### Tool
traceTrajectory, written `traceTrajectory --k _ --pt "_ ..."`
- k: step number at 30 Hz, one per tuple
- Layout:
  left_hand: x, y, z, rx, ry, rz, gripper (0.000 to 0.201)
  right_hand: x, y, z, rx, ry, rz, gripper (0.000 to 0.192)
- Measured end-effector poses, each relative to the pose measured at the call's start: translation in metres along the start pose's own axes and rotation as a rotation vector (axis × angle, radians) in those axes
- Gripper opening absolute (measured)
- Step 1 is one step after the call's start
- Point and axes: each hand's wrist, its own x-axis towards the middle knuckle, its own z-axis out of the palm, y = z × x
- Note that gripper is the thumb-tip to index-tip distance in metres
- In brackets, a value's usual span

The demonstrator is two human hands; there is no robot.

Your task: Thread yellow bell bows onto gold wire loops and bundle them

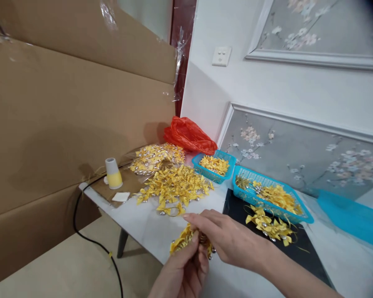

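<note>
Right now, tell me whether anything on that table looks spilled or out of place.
Some yellow bows lie loose on the black mat, outside the long blue basket. A larger heap of bows spreads loose over the white table. Both hands hold a bow cluster.

Bright, even light — blurred, warped edges.

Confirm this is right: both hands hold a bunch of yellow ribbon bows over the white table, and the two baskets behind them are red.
Not quite. The head view shows both baskets are blue: the small basket and the large basket. The rest holds: the left hand and right hand hold a bunch of yellow ribbon bows over the white table.
</note>
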Motion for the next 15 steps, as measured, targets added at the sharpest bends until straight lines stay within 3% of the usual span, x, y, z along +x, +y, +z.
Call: traceTrajectory --k 4,9,11,15 --pt "0.0 0.002 -0.002 -0.036 -0.002 -0.002 0.015 0.0 -0.002 0.001 0.166 0.06 0.031 0.058" --pt "-0.003 0.008 -0.003 -0.081 0.024 -0.057 0.02 0.02 0.019 -0.002 0.339 0.213 0.238 0.027" --pt "-0.006 0.01 -0.003 -0.085 0.032 -0.077 0.021 0.033 0.035 0.004 0.37 0.154 0.285 0.024" --pt "-0.011 0.012 -0.005 -0.07 0.033 -0.109 0.021 0.058 0.063 0.028 0.439 -0.086 0.263 0.017"
